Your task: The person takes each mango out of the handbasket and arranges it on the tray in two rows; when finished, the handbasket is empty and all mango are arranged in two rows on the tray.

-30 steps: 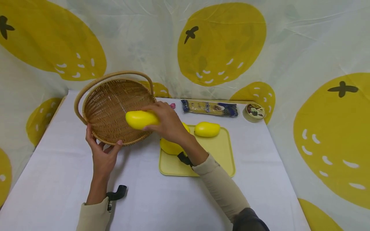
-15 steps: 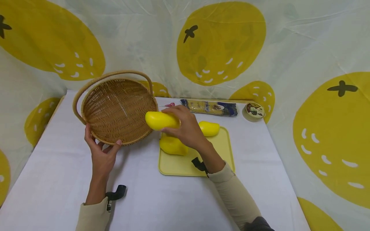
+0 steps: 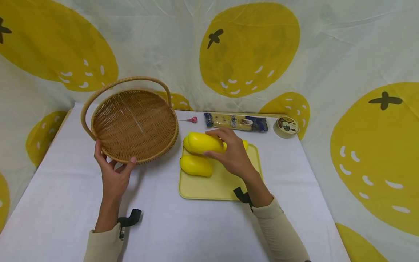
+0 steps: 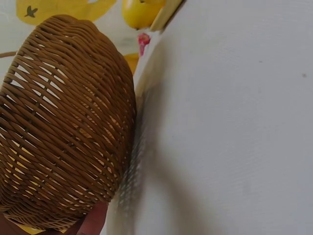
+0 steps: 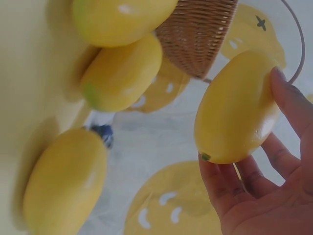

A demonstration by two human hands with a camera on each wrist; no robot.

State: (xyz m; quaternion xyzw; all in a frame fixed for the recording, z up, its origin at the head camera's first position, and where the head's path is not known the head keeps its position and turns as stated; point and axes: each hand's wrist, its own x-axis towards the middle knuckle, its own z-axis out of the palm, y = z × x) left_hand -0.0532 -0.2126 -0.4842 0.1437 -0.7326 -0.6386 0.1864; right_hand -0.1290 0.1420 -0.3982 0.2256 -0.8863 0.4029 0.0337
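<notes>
My left hand grips the lower rim of a wicker basket with an arched handle, thumb inside and fingers beneath. The basket is tilted so its bare woven inside faces the head camera; the left wrist view shows its outer weave. My right hand holds a yellow mango between thumb and fingers, over the back of a pale yellow tray. On the tray lie a front mango and two more, partly hidden behind the hand and held fruit. The right wrist view shows these three mangoes beside the held one.
Along the table's back edge lie a small pink-headed item with a thin shaft, a long blue and yellow packet and a round tin. A fruit-printed curtain hangs behind. White cloth covers the table.
My right hand has carried the mango rightward, from in front of the basket to over the tray. My left hand keeps its hold on the basket, nearly still.
</notes>
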